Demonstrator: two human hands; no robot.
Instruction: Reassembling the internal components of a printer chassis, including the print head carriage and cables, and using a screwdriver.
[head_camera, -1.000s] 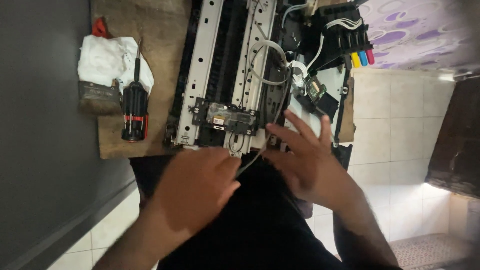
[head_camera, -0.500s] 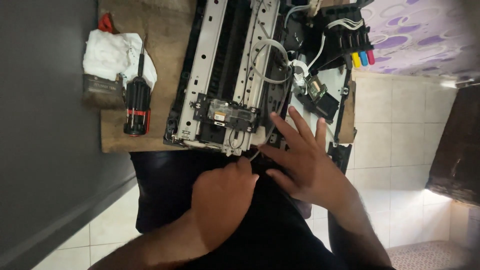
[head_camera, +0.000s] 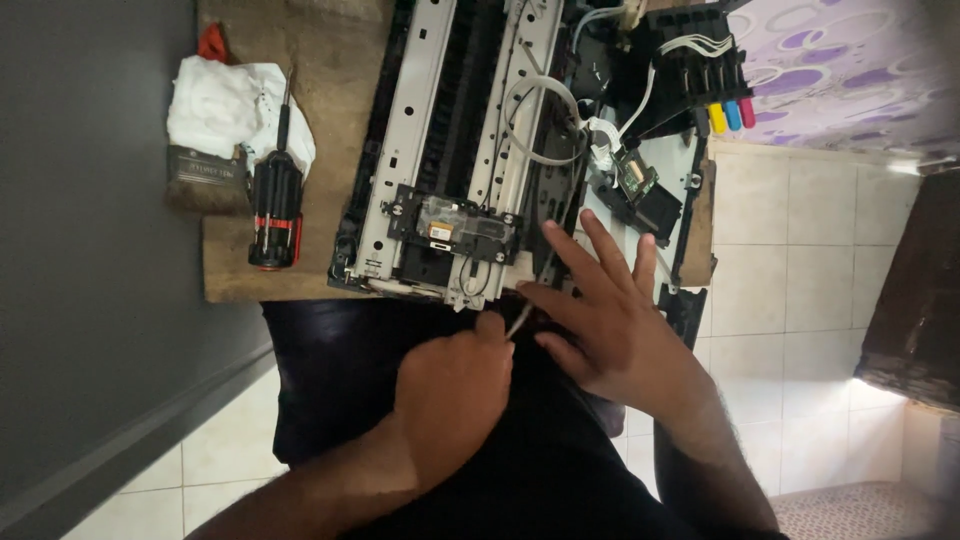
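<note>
Left hand (head_camera: 450, 385) shifted right, now pinching thin cable (head_camera: 522, 318); right hand (head_camera: 610, 325) splayed flat on printer chassis (head_camera: 470, 150).

a worn wooden board (head_camera: 330, 120) carries the opened printer chassis (head_camera: 470, 150), a red-and-black screwdriver (head_camera: 276, 205) and a white rag (head_camera: 225, 105).

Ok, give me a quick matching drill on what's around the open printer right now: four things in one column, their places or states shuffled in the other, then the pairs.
Things:
1. screwdriver
2. white cloth
3. right hand
4. left hand

Places or states:
A. spread flat at the printer edge
B. pinching a thin strip
C. lying on the wooden board, left of the printer
D. bunched at the board's far left corner

Pairs: 1-C, 2-D, 3-A, 4-B
</note>
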